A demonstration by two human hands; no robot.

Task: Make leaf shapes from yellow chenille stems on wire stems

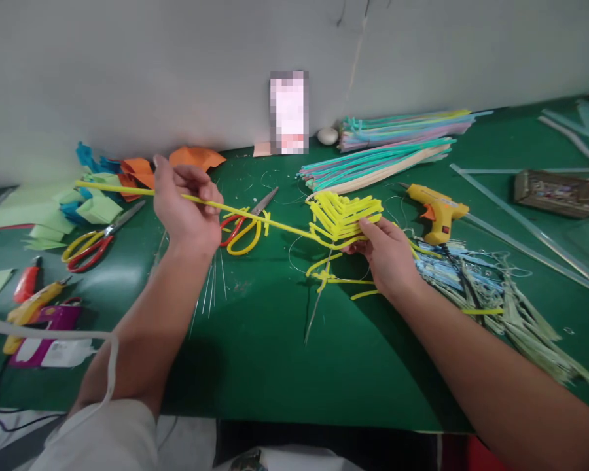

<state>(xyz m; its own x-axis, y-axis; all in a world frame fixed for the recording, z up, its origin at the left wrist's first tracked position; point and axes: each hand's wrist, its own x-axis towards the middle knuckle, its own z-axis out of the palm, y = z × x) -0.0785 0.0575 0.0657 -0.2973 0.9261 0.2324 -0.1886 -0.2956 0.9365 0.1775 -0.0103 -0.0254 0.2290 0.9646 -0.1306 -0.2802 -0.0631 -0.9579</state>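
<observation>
A leaf-like shape of bent yellow pipe cleaners (pixel 341 216) is pinched at its right side by my right hand (pixel 392 252). From its lower edge a long yellow pipe cleaner (pixel 265 219) stretches out to the left. My left hand (pixel 186 203) is closed around that strand, whose free end sticks out past the thumb. A thin wire stem (pixel 315 311) points down beneath the shape. Several loose yellow pieces (pixel 326 278) lie on the table below. Between my hands rest red and yellow scissors (pixel 248 229), with short yellow scraps by their handles.
Bundles of coloured pipe cleaners (pixel 377 167) lie at the back. A yellow glue gun (pixel 436 209) and clear glue sticks (pixel 530 229) are on the right, near tangled strands (pixel 500 288). A second pair of scissors (pixel 95 242) and folded paper (pixel 98 206) lie left. A phone (pixel 288 111) leans on the wall.
</observation>
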